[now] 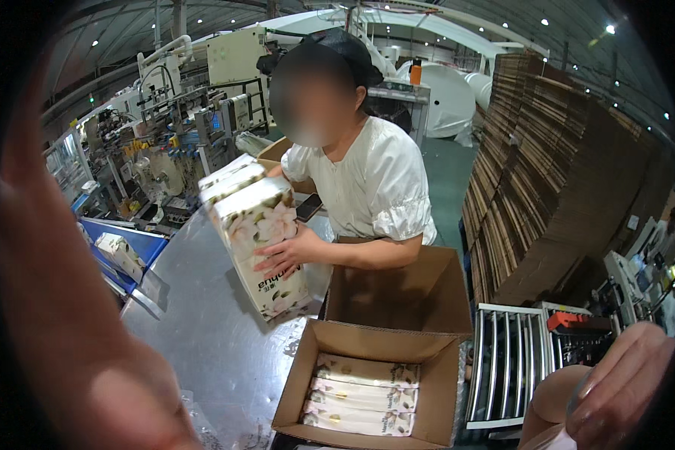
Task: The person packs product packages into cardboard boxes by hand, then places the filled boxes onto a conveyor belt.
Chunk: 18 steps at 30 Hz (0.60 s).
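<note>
Left hand (pixel 90 322) is blurred close to the lens, right hand (pixel 624 386) at lower right; can't tell if either grips anything. Three floral-printed packs (pixel 361 395) lie in the open cardboard box (pixel 436 390) between them, apart from both.

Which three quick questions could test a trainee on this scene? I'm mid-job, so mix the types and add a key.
1. Count: how many floral packs can be seen lying in the near carton?
2. True or false: the co-worker's hand touches one of the raised packs outside the near carton.
3. Location: what slatted metal equipment stands just to the right of the near carton?

Key:
1. Three, side by side.
2. True; the fingers are spread on its printed side.
3. The roller conveyor.
</note>
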Motion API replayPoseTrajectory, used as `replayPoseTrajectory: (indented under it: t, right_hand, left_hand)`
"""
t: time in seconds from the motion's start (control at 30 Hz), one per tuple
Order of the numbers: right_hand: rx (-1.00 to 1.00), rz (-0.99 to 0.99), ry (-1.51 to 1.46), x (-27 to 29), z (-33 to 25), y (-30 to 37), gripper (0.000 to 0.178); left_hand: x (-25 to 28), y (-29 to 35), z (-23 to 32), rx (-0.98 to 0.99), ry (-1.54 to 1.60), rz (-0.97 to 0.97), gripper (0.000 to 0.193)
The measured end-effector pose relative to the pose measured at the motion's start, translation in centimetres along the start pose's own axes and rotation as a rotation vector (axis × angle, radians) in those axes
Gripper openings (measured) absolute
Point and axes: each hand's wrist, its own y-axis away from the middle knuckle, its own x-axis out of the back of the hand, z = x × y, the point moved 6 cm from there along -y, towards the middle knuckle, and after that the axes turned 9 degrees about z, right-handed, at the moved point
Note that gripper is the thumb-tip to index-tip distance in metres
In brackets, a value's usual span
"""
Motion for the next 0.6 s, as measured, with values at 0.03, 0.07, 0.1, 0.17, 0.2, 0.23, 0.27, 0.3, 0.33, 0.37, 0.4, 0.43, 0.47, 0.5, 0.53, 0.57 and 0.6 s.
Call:
replayPoseTrajectory:
  t: [0.03, 0.07, 0.1, 0.17, 0.2, 0.23, 0.27, 0.3, 0.33, 0.37, 0.4, 0.43, 0.47, 0.5, 0.53, 0.57, 0.6]
  right_hand:
    - [0.018, -0.014, 0.063, -0.1, 0.0, 0.4, 0.020]
    - [0.040, -0.020, 0.103, 0.0, -0.1, 0.5, 0.021]
    - [0.055, -0.023, 0.132, 0.1, -0.6, 0.4, 0.021]
    - [0.063, -0.012, 0.155, 0.1, -1.8, 1.0, 0.022]
    - [0.085, -0.013, 0.167, 0.5, -2.1, 0.5, 0.023]
    - [0.096, 0.006, 0.165, 1.1, -2.7, 0.4, 0.023]
    - [0.090, -0.004, 0.212, 1.3, -3.2, 0.8, 0.024]
    - [0.075, 0.002, 0.258, 1.3, -3.3, 1.2, 0.024]
    - [0.058, -0.004, 0.280, 1.1, -2.9, 1.7, 0.025]
    - [0.041, -0.004, 0.280, 1.0, -2.8, 2.2, 0.026]
    - [0.023, -0.011, 0.282, 1.0, -2.7, 2.5, 0.026]
    - [-0.003, -0.016, 0.275, 1.0, -3.2, 2.7, 0.027]
    - [-0.012, -0.017, 0.273, 1.2, -3.5, 2.7, 0.028]
    - [-0.018, -0.016, 0.275, 1.4, -3.5, 2.7, 0.028]
    - [-0.016, -0.012, 0.286, 1.7, -3.5, 2.5, 0.029]
    - [-0.001, -0.008, 0.298, 2.2, -3.8, 2.5, 0.030]
    - [-0.017, -0.003, 0.299, 2.1, -4.0, 3.0, 0.031]
  left_hand:
    - [-0.2, 0.0, -0.3, -0.006, -0.017, -0.022, 0.067]
    - [-0.6, 0.1, -0.6, -0.009, -0.034, -0.042, 0.067]
    - [-0.7, -0.1, -0.8, -0.006, -0.050, -0.058, 0.066]
    - [-1.0, -0.7, -0.6, 0.008, -0.080, -0.120, 0.066]
    - [-1.1, -1.2, -0.6, 0.006, -0.100, -0.121, 0.065]
    - [-1.3, -1.8, 0.0, -0.001, -0.126, -0.157, 0.065]
    - [-2.3, -1.3, -0.2, 0.007, -0.106, -0.171, 0.064]
    - [-3.4, -1.0, -0.4, 0.010, -0.079, -0.196, 0.064]
    - [-4.2, -0.3, -0.9, 0.031, -0.072, -0.226, 0.064]
    - [-4.2, -0.1, -0.9, 0.036, -0.086, -0.258, 0.063]
    - [-4.4, 0.1, -0.8, 0.047, -0.092, -0.276, 0.063]
    - [-4.2, 0.2, -0.5, 0.063, -0.098, -0.305, 0.063]
    - [-4.1, 0.1, -0.4, 0.072, -0.104, -0.318, 0.062]
    - [-4.2, -0.2, -0.4, 0.075, -0.114, -0.325, 0.062]
    - [-4.2, -0.7, -0.3, 0.065, -0.119, -0.323, 0.061]
    - [-4.6, -0.7, -0.1, 0.066, -0.118, -0.326, 0.061]
    - [-4.5, -0.5, 0.1, 0.070, -0.113, -0.349, 0.061]
